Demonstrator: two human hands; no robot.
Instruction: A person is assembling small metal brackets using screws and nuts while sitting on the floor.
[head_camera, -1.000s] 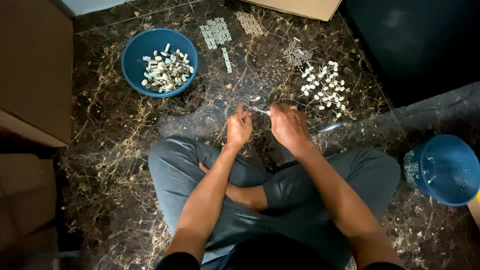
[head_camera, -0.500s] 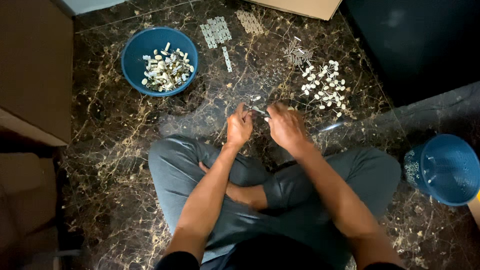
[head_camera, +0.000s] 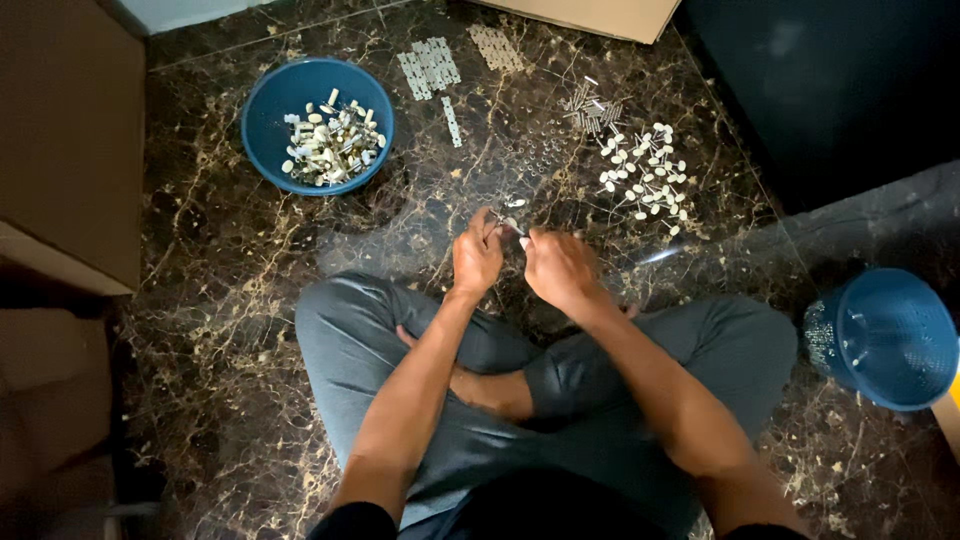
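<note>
Brown cardboard standing at far left, on dark gold-veined marble floor. Sitting next along, a blue bowl holding a heap of small cream-coloured parts. Lying further right, flat grey strips in short rows. Sitting cross-legged at centre in grey trousers, both arms reaching forward. Left hand curling its fingers closed, pinching a small metal piece just above the floor. Right hand meeting it from the other side, fingers bent in tight on the same piece; exact grip hard to make out in the dim light. Lying beyond the hands, to the right, thin metal pins and a scatter of white caps. Resting at far right, a blue perforated basket, tipped on its side.
</note>
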